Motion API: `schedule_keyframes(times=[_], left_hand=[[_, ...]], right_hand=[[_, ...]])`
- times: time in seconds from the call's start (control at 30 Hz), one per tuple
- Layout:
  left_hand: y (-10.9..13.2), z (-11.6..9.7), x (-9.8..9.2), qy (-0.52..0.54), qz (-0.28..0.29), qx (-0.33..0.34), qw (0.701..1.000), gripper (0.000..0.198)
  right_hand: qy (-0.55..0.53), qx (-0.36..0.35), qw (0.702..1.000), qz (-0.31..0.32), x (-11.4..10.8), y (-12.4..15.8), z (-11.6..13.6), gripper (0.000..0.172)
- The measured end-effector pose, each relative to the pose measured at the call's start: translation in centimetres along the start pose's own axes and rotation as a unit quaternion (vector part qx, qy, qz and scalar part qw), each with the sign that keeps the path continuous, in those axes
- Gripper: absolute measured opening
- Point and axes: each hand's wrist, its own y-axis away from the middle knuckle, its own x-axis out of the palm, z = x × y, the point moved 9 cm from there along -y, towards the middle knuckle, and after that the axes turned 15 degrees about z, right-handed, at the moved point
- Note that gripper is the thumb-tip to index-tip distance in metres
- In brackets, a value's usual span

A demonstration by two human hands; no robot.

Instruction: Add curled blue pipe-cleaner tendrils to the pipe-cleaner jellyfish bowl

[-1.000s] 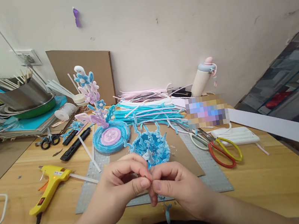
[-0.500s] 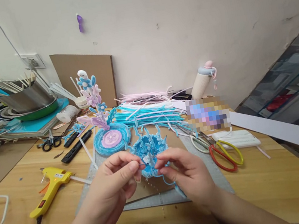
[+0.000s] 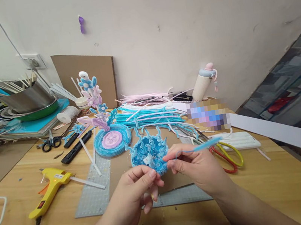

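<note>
My right hand [image 3: 195,164] pinches a light blue pipe cleaner [image 3: 208,143]. Its thin, bare-looking stem loops out of the fingertips, and the fuzzy end points right. Close by, my left hand [image 3: 139,186] is closed in a pinch in front of the bowl; whatever sits between its fingers is too small to tell. Behind both hands stands a blue fuzzy bowl [image 3: 138,154] with curly tendrils around its rim. Inside it is a small pale blue and white figure [image 3: 148,160]. My fingers cover the bowl's front edge.
A blue coiled disc [image 3: 98,145] bearing a pipe-cleaner flower stalk [image 3: 95,98] stands behind left. A yellow glue gun [image 3: 50,189] lies left, red-and-yellow-handled scissors [image 3: 233,154] right. Blue pipe cleaners [image 3: 148,114] are piled at the back. Beneath are cardboard and a grey cutting mat [image 3: 91,198].
The blue pipe cleaner's fuzzy end has swung from hanging below my right hand to pointing right above it. My left hand has shifted right and down, nearer the right fingertips.
</note>
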Motion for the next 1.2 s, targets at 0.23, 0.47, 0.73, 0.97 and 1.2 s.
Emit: schedule_keyframes(times=[0.23,0.47,0.73,0.97,1.2], left_hand=[[-0.2,-0.7,-0.2,-0.121,-0.014,0.027,0.992,0.035],[-0.1,-2.3,-0.1,-0.205,-0.055,0.063,0.975,0.021],[0.3,-3.0,0.2,-0.230,-0.071,0.068,0.968,0.021],[0.0,-1.8,-0.2,-0.204,-0.035,0.046,0.977,0.032],[-1.0,-1.2,-0.1,-0.179,-0.002,0.030,0.983,0.035]], right_hand=[[-0.015,0.069,0.996,-0.056,-0.9,0.4,-1.3,0.006],[-0.032,0.042,0.997,-0.053,0.0,0.5,-1.1,0.005],[-0.031,0.054,0.998,0.016,1.9,0.3,-1.9,0.005],[-0.110,0.049,0.992,0.026,1.7,0.4,-2.1,0.014],[-0.158,0.055,0.985,0.036,1.5,0.7,-2.7,0.014]])
